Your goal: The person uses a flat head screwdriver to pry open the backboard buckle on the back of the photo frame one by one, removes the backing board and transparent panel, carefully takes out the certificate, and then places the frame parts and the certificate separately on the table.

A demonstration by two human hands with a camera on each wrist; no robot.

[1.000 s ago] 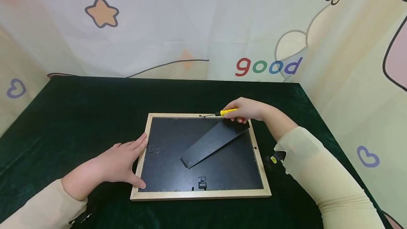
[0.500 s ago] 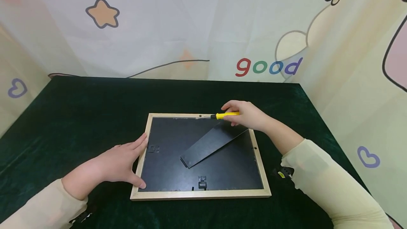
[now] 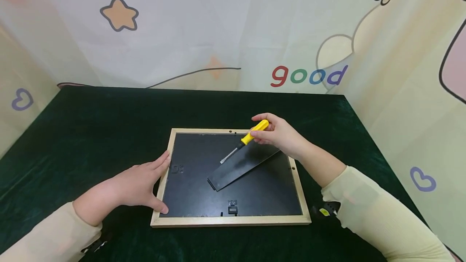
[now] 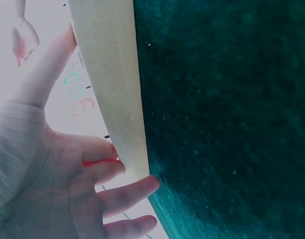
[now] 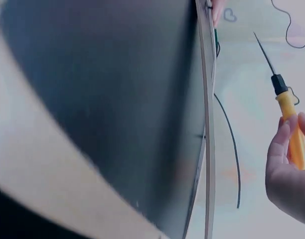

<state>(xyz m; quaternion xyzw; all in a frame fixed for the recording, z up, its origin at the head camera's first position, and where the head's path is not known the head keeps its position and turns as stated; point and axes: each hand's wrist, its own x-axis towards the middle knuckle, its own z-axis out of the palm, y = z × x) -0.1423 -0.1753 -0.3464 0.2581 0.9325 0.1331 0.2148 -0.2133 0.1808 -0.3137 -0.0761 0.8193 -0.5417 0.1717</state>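
A picture frame [image 3: 233, 221] with a light wooden border lies face down, its black backing board [image 3: 193, 201] showing. Across the backing slants a black stand leg [image 3: 240, 167], its upper end hidden behind my right hand. My left hand [image 3: 136, 185] rests against the frame's left side, thumb on the border and fingers spread; the left wrist view shows fingertips along the wooden edge [image 4: 112, 74]. My right hand [image 3: 278, 134] pinches the yellow handle of a flat-tipped screwdriver [image 3: 260, 126] above the backing, its blade pointing down and left. In the right wrist view the screwdriver [image 5: 287, 107] is apart from the board.
A dark green cloth [image 3: 109, 124] covers the table. Behind it hangs a pale printed curtain [image 3: 189, 31]. Small black tabs stand at the frame's inner edge, near a black hanger [image 3: 232, 209] on the backing.
The screwdriver's tip has come away from the frame's far edge and swung down and left over the stand leg. The right hand has drawn back a little; the left stays in place.
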